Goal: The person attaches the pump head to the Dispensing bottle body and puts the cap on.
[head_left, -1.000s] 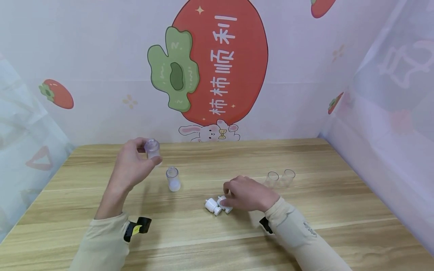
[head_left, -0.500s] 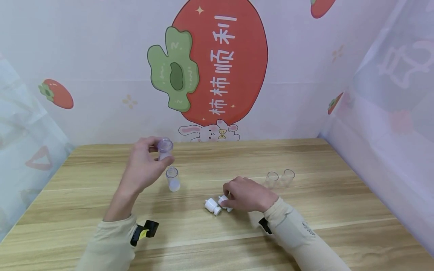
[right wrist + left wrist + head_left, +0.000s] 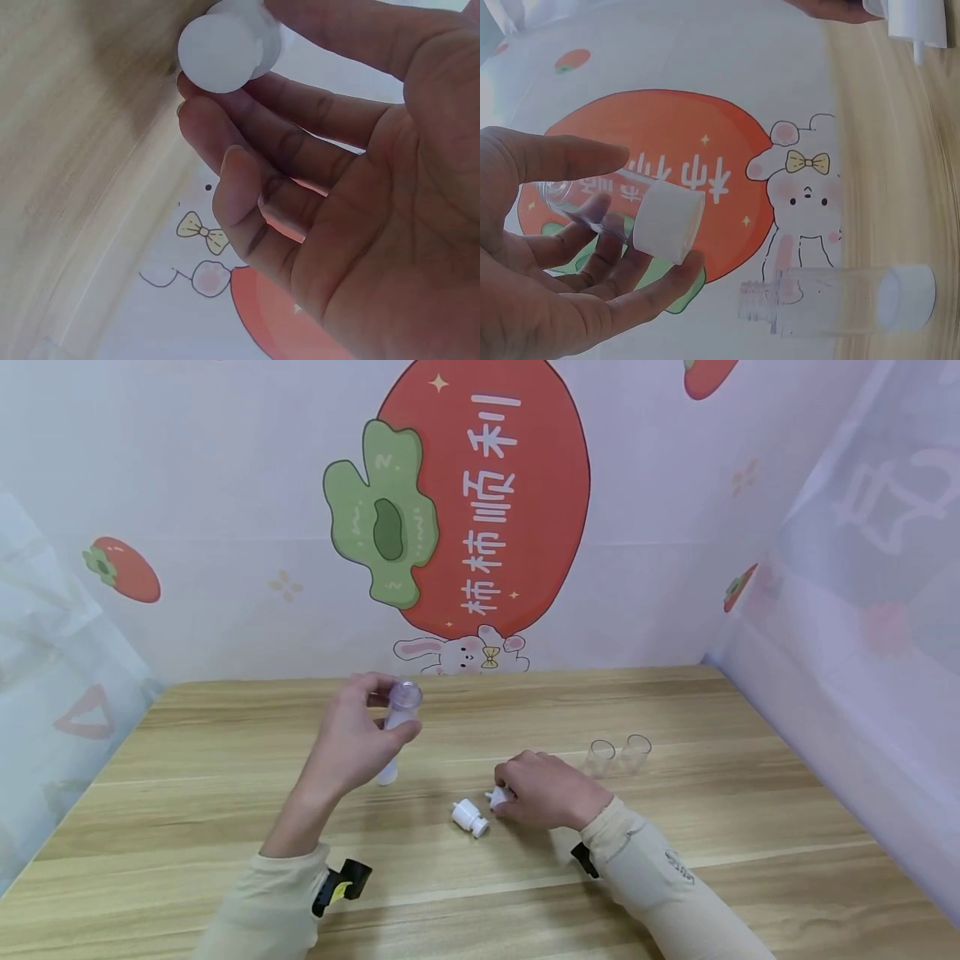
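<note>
Above the table my left hand [image 3: 352, 739] grips a clear bottle [image 3: 667, 221] with a white base, thumb on one side and fingers on the other. Its open neck faces up in the head view. Just below and behind that hand stands a second clear bottle [image 3: 832, 301], mostly hidden in the head view. My right hand [image 3: 553, 791] pinches a white pump top [image 3: 221, 52] between thumb and fingers, low over the wood. Left of it lies another white pump top [image 3: 469, 817] on its side.
Two clear cylindrical caps, a nearer cap [image 3: 598, 762] and a further cap [image 3: 636, 755], stand to the right beyond my right hand. A printed cloth backdrop [image 3: 247, 610] rises behind the wooden table [image 3: 420, 902], with cloth on both sides too.
My left hand has carried its bottle to the right, now overlapping the standing bottle. The pump top in my right hand has come slightly away from the one lying beside it.
</note>
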Motion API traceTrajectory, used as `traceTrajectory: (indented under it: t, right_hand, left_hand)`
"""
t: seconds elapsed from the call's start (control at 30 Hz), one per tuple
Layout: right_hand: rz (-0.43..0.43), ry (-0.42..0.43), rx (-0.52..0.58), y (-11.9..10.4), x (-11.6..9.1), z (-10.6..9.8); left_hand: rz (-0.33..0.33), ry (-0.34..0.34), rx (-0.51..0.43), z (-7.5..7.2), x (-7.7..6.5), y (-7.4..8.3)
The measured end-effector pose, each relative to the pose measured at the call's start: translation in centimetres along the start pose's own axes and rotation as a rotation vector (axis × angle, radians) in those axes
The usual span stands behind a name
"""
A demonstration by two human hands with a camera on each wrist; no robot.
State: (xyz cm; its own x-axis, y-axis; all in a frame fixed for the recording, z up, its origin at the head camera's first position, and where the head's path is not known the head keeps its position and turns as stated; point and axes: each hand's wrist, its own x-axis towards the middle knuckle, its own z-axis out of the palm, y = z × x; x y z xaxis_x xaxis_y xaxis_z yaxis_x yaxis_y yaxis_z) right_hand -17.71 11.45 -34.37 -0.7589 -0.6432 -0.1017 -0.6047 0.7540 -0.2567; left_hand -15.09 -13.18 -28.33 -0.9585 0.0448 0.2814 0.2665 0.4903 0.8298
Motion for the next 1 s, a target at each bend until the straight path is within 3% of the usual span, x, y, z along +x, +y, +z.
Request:
traceTrajectory:
  t: [0.27,0.73,1.0]
  right_hand:
    - [-0.007,0.026,0.004,0.0,-0.3,-0.6]
    - [-0.024,0.151,-0.018,0.4,-1.5,-2.5]
    - [-0.026,0.188,0.011,0.7,-2.0,-2.8]
  left_hand:
    - [0.009,-0.025,-0.007,1.0,-0.1,0.0]
    - [0.02,-0.056,0.003,2.9,-0.5,0.5]
    - [0.007,-0.05,0.061,3.9,-0.9,0.2]
